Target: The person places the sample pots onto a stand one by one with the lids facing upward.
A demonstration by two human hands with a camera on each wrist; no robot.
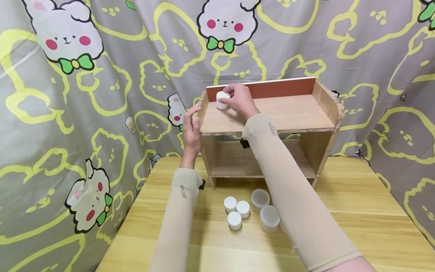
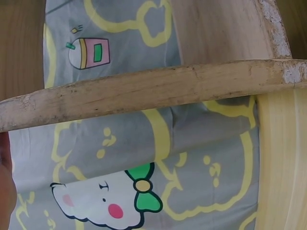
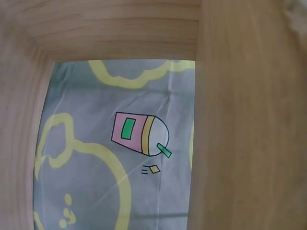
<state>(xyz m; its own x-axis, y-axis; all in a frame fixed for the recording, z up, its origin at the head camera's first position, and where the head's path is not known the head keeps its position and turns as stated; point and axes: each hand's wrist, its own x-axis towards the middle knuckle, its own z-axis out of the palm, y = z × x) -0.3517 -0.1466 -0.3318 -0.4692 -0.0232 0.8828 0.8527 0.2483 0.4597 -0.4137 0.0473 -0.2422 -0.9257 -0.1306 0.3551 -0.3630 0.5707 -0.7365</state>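
In the head view my right hand [image 1: 241, 100] pinches a small white lidded jar [image 1: 222, 100] at the back left corner of the wooden shelf's [image 1: 285, 111] top board. Whether the jar's base touches the board is hard to tell. My left hand [image 1: 192, 132] rests against the outside of the shelf's left side panel, fingers pointing up. Three small white jars [image 1: 234, 220] stand grouped on the table below. Beside them are larger translucent tubs [image 1: 270, 218], one partly hidden by my right forearm. The left wrist view shows only an edge of the left hand [image 2: 5, 191].
The shelf has raised side panels, a reddish-brown back strip [image 1: 282, 88] and an open lower compartment [image 1: 238, 158]. It stands toward the back of a wood-grain table [image 1: 367, 223]. A patterned grey curtain [image 1: 136, 75] hangs behind and at both sides.
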